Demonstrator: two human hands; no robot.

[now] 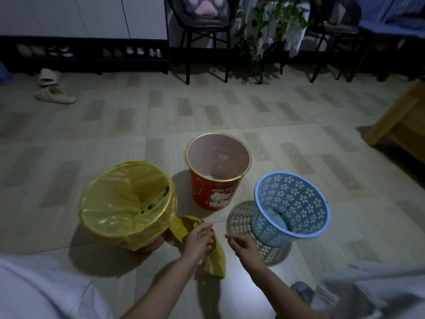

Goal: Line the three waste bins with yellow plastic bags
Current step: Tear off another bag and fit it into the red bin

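Left hand: your left hand (199, 238) hangs low in the middle of the view, fingers curled round a crumpled yellow bag (212, 254); the plastic trails below your wrist toward the floor.
Right hand: your right hand (244, 247) sits just beside the left, apart from it, fingers loosely curled with the forefinger stretched toward the left hand; it grips nothing that you can see.
Lined bin: the bin on your left (149, 246) already wears a yellow liner (124, 203), the plastic folded over the rim and draped down the outside (only a reddish strip of the bin's wall shows beneath it).
Red bin: the red bin (212, 192) stands upright between the other two and a little farther from you, gold-rimmed, with a cartoon cat printed on its side; something pale lies at its bottom, too dim to name.
Blue bin: the blue basket (292, 203) with flower-shaped cut-outs stands on your right, near your right hand, tilted toward you; it has no liner.
Floor: a tiled floor (138, 125) carries all three bins.
Background: pale slippers (55, 94) lie far left, a dark chair (207, 35) and a trailing plant (269, 31) stand behind.
Lap: white cloth covers both lower corners.
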